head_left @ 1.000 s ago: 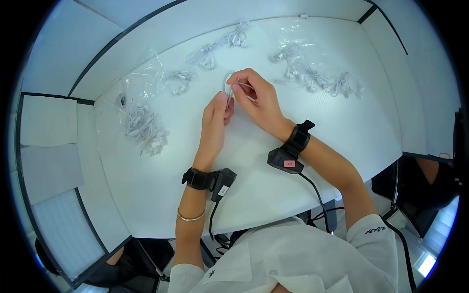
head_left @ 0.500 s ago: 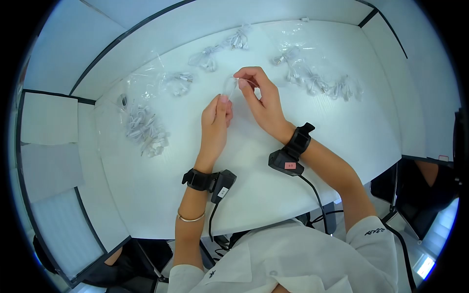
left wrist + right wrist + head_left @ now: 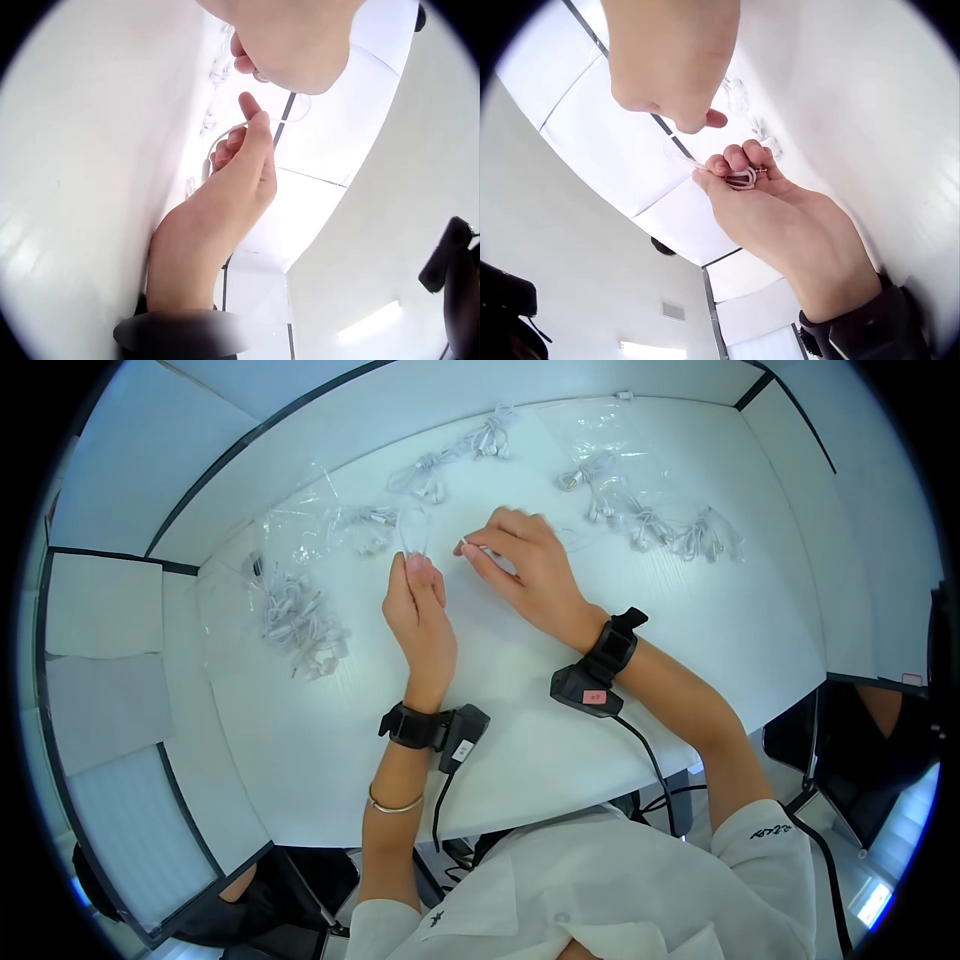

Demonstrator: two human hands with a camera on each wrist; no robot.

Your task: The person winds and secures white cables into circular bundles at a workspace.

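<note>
White cable [image 3: 413, 525], partly looped, between two hands over a white table [image 3: 520, 760].
From where I stand, the left hand [image 3: 420, 600] grips gathered loops, fingers curled round them, one loop poking up above; the right hand [image 3: 545, 575] has a narrow pinch on a free length. So some is looped and some isn't; I can't tell whether any tie holds it. Other white cable bundles lie about, a pile to the left [image 3: 295, 625], more at the far side [image 3: 490, 440] and right [image 3: 650, 530], near clear plastic. No brand is readable: the pink label [image 3: 595, 697], white label [image 3: 463, 751] and black sleeve lettering [image 3: 771, 832] are all too small to make out.
</note>
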